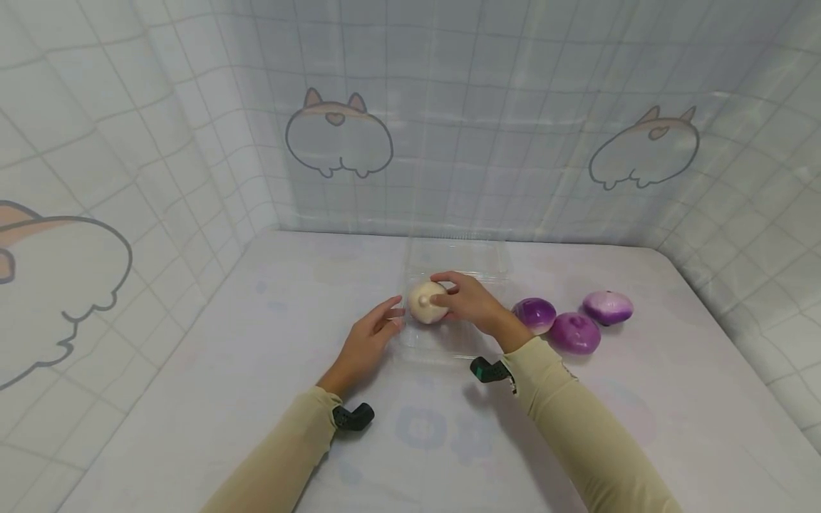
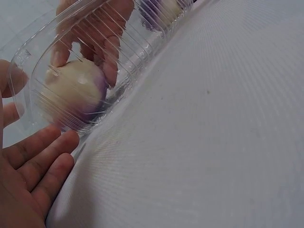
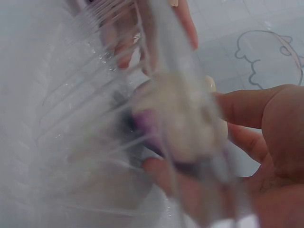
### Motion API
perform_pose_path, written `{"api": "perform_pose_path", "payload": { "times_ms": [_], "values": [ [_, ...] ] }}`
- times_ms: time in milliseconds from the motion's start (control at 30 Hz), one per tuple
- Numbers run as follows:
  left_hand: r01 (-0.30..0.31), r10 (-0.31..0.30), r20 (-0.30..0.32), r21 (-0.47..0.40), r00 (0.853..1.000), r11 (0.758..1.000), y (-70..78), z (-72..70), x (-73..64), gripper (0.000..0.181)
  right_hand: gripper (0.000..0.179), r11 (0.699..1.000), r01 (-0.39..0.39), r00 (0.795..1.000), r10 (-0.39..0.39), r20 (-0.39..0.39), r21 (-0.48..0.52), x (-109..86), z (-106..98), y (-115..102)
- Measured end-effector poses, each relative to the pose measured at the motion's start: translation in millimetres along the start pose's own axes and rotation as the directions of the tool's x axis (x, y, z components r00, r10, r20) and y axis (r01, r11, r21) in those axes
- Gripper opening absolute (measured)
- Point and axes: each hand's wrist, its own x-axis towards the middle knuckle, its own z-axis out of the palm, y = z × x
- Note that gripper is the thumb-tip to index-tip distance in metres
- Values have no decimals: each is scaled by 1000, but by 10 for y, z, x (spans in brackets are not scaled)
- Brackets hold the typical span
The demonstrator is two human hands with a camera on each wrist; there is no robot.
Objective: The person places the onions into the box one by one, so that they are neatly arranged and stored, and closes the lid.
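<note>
While the right hand [image 1: 473, 303] pinches the roundish onion [image 1: 423, 309] from its right, the left hand [image 1: 363, 348], loosely extended and holding nothing, lies on its other side, just outside the clear container [image 1: 442, 346]. From here I see the onion within that container's left part; three purple onions [image 1: 574, 333] sit rightward on the tabletop [image 1: 308, 285].

Head view: high, forward, down. Wrist views: close, low, opposed, sharing clear container [image 2: 135, 54].
</note>
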Motion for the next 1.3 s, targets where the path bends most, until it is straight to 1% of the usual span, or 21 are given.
{"api": "perform_pose_path", "payload": {
  "times_ms": [133, 267, 500, 767, 1100, 1300],
  "values": [
    [-6, 6, 1, 1, 1000, 1000, 7, 6, 1, 48, 50, 1000, -10, 1000, 10, -25, -15, 11, -11, 17],
    [-8, 8, 3, -5, 1000, 1000, 15, 11, -1, 48, 50, 1000, -6, 999, 6, -33, -11, 20, -20, 44],
    [9, -9, -3, 10, 1000, 1000, 3, 29, -4, 48, 51, 1000, 7, 1000, -6, -30, 28, 14, -8, 80],
    [10, -10, -3, 13, 1000, 1000, -9, 37, 0, 47, 56, 1000, -3, 999, 3, -41, 21, -8, -25, 61],
    [-3, 3, 0, 13, 1000, 1000, -24, 24, 10, 47, 49, 998, -28, 998, 31, -55, 52, -58, -68, 18],
    [-9, 9, -2, 20, 1000, 1000, -21, 12, 8, 47, 47, 996, -37, 996, 43, -75, 75, -77, -148, 34]
  ]
}}
